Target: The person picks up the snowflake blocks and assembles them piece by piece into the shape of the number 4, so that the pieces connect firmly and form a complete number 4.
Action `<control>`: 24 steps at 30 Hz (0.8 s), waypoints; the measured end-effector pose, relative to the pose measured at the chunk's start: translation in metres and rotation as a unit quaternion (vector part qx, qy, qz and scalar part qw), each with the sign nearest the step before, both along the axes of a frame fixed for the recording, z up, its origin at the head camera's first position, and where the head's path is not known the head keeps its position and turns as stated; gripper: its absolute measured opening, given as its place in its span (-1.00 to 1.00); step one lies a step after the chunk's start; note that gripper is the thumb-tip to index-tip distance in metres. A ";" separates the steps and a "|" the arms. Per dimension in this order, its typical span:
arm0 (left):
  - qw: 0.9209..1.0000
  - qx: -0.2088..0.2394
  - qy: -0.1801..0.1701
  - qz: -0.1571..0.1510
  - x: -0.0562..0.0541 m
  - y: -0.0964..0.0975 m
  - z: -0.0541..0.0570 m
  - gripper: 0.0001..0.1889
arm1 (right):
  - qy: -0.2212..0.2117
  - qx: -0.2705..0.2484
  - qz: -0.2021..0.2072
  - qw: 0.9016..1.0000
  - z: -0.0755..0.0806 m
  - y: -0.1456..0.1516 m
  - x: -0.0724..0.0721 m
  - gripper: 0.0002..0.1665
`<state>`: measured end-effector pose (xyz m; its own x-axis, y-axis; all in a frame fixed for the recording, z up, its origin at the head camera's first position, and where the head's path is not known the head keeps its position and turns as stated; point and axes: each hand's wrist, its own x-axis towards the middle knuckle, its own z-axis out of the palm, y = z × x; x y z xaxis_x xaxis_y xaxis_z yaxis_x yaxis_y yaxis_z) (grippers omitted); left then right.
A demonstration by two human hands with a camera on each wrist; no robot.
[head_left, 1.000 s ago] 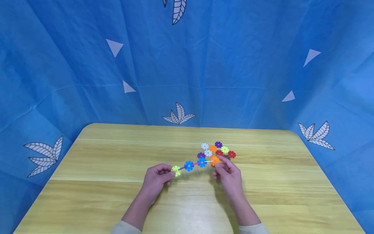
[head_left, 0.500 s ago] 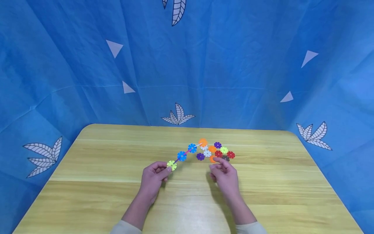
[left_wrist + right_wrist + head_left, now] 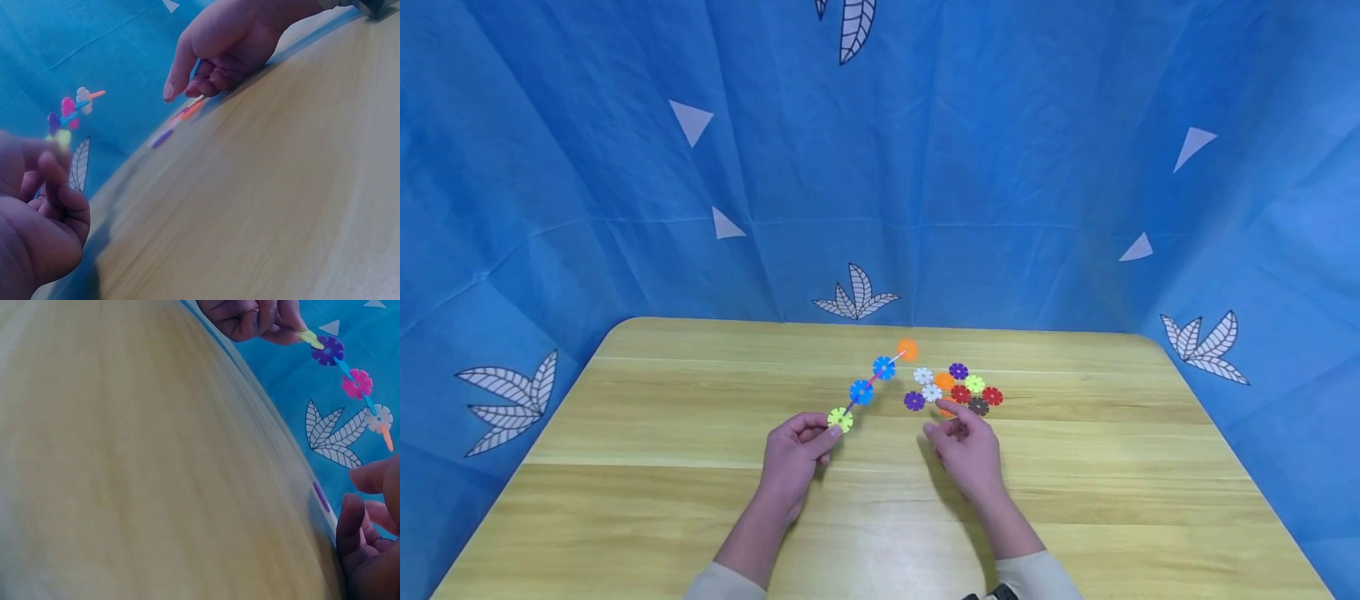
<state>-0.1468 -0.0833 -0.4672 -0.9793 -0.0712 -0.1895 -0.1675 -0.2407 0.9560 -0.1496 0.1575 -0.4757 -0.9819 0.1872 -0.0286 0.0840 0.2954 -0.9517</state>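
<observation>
My left hand point(image 3: 793, 457) pinches a yellow-green notched snowflake disc point(image 3: 840, 419) between thumb and index finger. It is the near end of a chain of interlocking discs that slants up and away to the right. Two blue discs point(image 3: 861, 392) face the head camera, joined by edge-on purple, pink and white discs point(image 3: 380, 417). An orange disc point(image 3: 907, 350) ends the chain. With its fingers loosely bent and nothing held, my right hand point(image 3: 967, 457) hovers at the near side of the loose discs. Its index finger partly hides an orange one point(image 3: 947, 410).
Several loose discs lie flat on the wooden table point(image 3: 700, 500), right of the chain: white point(image 3: 922, 376), purple point(image 3: 914, 402), red point(image 3: 992, 396), yellow-green point(image 3: 975, 384) and black point(image 3: 978, 407). A blue patterned cloth point(image 3: 820, 167) hangs behind the table.
My right hand has let go of the chain's orange end and moved slightly left. My left hand has swung that end up and leftward, away from the loose discs.
</observation>
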 end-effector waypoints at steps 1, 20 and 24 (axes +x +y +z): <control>1.000 0.000 0.000 0.001 0.000 0.000 0.000 -0.86 | -0.001 0.007 0.000 1.000 0.000 0.000 -0.001 -0.47; 1.000 0.006 0.001 0.000 -0.002 0.003 -0.002 -0.84 | -0.064 0.040 0.018 0.997 0.003 0.007 -0.006 -0.30; 1.000 0.005 0.000 -0.001 -0.002 0.003 -0.002 -0.83 | -0.070 0.045 0.021 0.996 0.003 0.006 -0.004 -0.41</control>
<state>-0.1488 -0.0800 -0.4696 -0.9796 -0.0673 -0.1895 -0.1673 -0.2503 0.9536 -0.1537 0.1638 -0.4722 -0.9763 0.1545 -0.1516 0.2008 0.3849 -0.9008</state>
